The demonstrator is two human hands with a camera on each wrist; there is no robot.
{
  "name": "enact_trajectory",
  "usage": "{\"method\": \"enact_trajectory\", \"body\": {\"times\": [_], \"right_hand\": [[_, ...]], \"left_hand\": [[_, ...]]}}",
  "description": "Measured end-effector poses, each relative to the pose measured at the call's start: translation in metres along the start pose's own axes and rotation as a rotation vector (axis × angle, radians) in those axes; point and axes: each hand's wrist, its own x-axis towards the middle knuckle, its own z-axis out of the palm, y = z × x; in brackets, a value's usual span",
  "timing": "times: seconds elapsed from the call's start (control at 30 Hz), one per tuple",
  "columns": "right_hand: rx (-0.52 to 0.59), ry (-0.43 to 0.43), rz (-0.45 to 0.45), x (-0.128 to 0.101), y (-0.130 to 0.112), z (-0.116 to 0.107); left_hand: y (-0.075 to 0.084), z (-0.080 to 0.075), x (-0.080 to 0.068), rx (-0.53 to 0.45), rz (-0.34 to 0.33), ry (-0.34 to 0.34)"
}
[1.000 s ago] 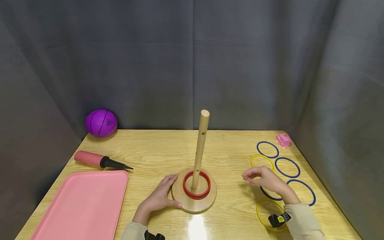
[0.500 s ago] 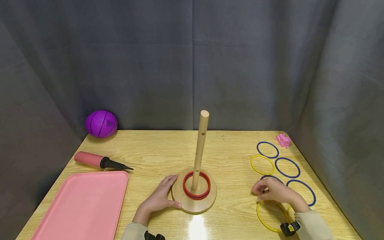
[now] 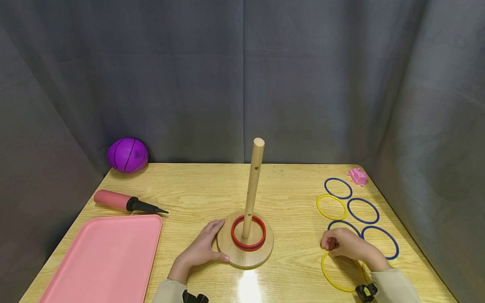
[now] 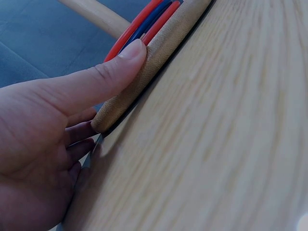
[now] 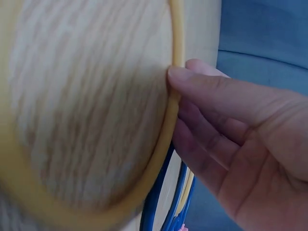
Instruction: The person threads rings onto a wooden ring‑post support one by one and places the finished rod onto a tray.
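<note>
A wooden ring-toss stand with an upright peg stands at the middle of the table. Red rings with a blue ring between them lie around the peg's foot. My left hand grips the left rim of the round base, thumb on the upper edge and fingers along the side. At the right, my right hand pinches a yellow ring between thumb and fingers at its far edge. In the right wrist view the thumb rests on the yellow ring; part of the fingers is hidden.
Blue rings and another yellow ring lie flat beyond the right hand, near a small pink toy. At left are a pink tray, a red-and-black hand pump and a purple ball. Grey curtains surround the table.
My right hand has moved right and toward me, down to the near yellow ring, and now pinches it. That ring has shifted slightly left. The left hand and the stand have stayed put.
</note>
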Motion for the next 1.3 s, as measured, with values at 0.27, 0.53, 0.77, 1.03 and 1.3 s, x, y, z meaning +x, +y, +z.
{"method": "enact_trajectory", "body": {"times": [0.27, 0.53, 0.77, 1.03, 1.3], "right_hand": [[-0.07, 0.026, -0.003, 0.004, -0.002, 0.004], [-0.023, 0.078, 0.048, 0.009, -0.008, 0.001], [0.063, 0.134, 0.025, 0.016, -0.015, -0.01], [0.285, 0.232, 0.088, 0.033, -0.042, -0.03], [0.413, 0.401, 0.07, 0.053, -0.089, -0.06]], "left_hand": [[0.001, -0.002, 0.0, -0.016, -0.013, -0.003], [0.003, -0.002, 0.0, -0.008, 0.0, -0.002], [0.003, -0.001, 0.0, -0.004, 0.003, 0.001], [0.003, -0.001, -0.001, -0.015, -0.008, 0.004], [0.004, -0.001, 0.0, -0.002, 0.003, 0.004]]}}
